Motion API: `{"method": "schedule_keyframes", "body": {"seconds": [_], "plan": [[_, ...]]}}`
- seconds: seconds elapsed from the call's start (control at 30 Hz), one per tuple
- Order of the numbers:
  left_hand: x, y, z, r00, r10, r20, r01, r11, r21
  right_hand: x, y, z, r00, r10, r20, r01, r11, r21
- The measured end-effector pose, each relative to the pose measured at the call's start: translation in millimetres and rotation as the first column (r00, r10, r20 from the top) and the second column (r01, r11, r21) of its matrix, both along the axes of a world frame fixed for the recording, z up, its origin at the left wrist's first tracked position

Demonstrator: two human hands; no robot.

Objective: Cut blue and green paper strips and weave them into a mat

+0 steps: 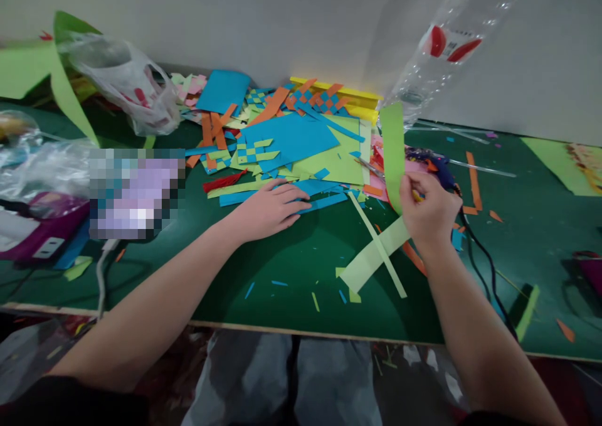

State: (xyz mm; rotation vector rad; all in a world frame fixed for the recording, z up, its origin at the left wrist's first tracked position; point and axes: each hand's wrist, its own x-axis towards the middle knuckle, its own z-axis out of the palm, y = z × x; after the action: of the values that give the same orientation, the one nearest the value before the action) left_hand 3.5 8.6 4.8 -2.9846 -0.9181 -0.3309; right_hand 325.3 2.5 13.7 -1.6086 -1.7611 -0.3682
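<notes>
My left hand lies palm down with its fingers stretched out, over blue paper strips at the near edge of a paper pile. My right hand is closed in a pinch on a green paper strip, which stands upright above the table. Below that hand, a pale green strip lies crossed by a narrower one. Scissors rest between my hands, partly hidden. Behind them are sheets of blue paper and light green paper, with woven blue and orange pieces.
A red tassel lies left of the pile. Farther left are a phone-like device with a white cable, and plastic bags. Clear plastic packaging leans on the wall. A black cord runs along the right side of the green table.
</notes>
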Motion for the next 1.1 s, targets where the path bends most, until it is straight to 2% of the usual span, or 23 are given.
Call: {"method": "schedule_keyframes", "body": {"seconds": [0.13, 0.3, 0.43, 0.5, 0.57, 0.6, 0.7, 0.8, 0.87, 0.93, 1.0, 1.1], "plan": [[1, -1, -0.8, 0.999, -0.003, 0.035, 0.002, 1.000, 0.022, -2, 12, 1.4, 1.000, 0.013, 0.021, -0.016, 0.992, 0.124], [3, -2, -0.1, 1.000, -0.020, 0.019, 0.020, 1.000, 0.019, -10, 24, 11.5, 0.996, 0.069, 0.048, -0.075, 0.985, 0.153], [4, -2, 0.8, 0.998, -0.029, 0.049, 0.030, 1.000, -0.001, -30, 29, 26.1, 0.967, 0.192, -0.168, -0.156, 0.966, 0.206], [5, -2, 1.2, 0.998, -0.036, 0.058, 0.037, 0.999, -0.016, -41, 32, 33.4, 0.903, 0.294, -0.313, -0.211, 0.939, 0.274], [4, -2, 1.2, 0.997, -0.035, 0.064, 0.037, 0.999, -0.029, -50, 38, 38.4, 0.802, 0.369, -0.470, -0.250, 0.921, 0.297], [4, -2, 1.0, 0.997, -0.035, 0.068, 0.037, 0.999, -0.035, -53, 42, 39.4, 0.746, 0.377, -0.549, -0.283, 0.926, 0.251], [3, -1, -0.2, 0.996, -0.030, 0.089, 0.035, 0.998, -0.057, -62, 53, 36.1, 0.710, 0.352, -0.610, -0.291, 0.935, 0.200], [4, -2, -0.1, 0.992, -0.020, 0.126, 0.032, 0.995, -0.096, -73, 53, 27.6, 0.616, 0.224, -0.755, -0.369, 0.929, -0.025], [6, -3, 1.8, 0.984, 0.027, 0.177, 0.001, 0.988, -0.157, -82, 44, 22.6, 0.557, 0.137, -0.819, -0.457, 0.874, -0.165], [7, -4, 5.5, 0.957, 0.133, 0.259, -0.063, 0.964, -0.260, -92, 32, 19.1, 0.502, 0.088, -0.861, -0.514, 0.830, -0.215], [8, -5, 10.7, 0.895, 0.254, 0.366, -0.102, 0.916, -0.388, -101, 20, 16.5, 0.479, 0.066, -0.875, -0.567, 0.784, -0.251], [7, -5, 18.1, 0.787, 0.377, 0.489, -0.044, 0.825, -0.564, -109, 6, 12.9, 0.471, 0.089, -0.878, -0.636, 0.724, -0.268]]}}
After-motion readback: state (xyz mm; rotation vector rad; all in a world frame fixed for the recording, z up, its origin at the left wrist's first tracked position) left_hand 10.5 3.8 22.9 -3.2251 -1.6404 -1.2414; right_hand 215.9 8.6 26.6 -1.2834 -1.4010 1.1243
